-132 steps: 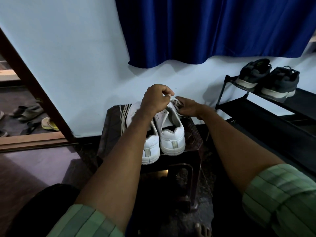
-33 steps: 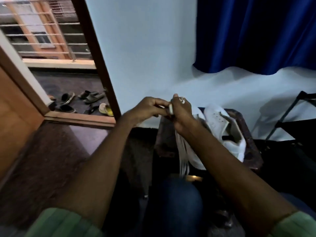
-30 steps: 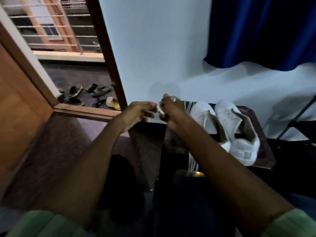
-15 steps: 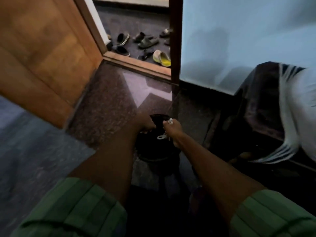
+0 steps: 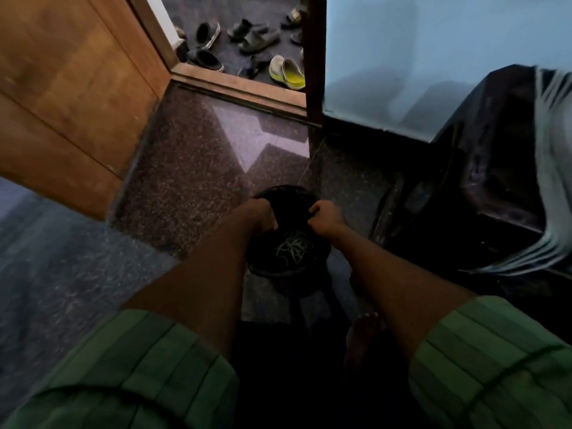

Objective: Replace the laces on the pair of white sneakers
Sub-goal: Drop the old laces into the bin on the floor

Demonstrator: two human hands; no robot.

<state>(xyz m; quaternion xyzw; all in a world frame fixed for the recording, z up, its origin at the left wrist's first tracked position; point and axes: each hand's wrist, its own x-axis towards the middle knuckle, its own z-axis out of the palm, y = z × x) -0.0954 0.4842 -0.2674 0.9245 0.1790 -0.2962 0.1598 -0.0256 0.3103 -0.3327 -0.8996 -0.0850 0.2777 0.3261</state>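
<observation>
The old lace [image 5: 292, 246] now lies in a loose tangle at the bottom of the black bin [image 5: 318, 258] on the floor. Half a second ago the right hand [image 5: 325, 218] was pinching it over the bin; now that hand has let go, and its fingers are curled and hold nothing. The left hand [image 5: 261, 215] is at the bin's left side, fingers bent down over the rim, but it is too dark to tell if it grips the rim. It looks like the old lace has been thrown away, so new laces come next. Some pale laces [image 5: 554, 168] hang over the dark stool [image 5: 495, 144] on the right. The white sneakers cannot be seen now. Far off, past the open door [image 5: 68, 88], sandals [image 5: 286, 72] lie on the ground.
</observation>
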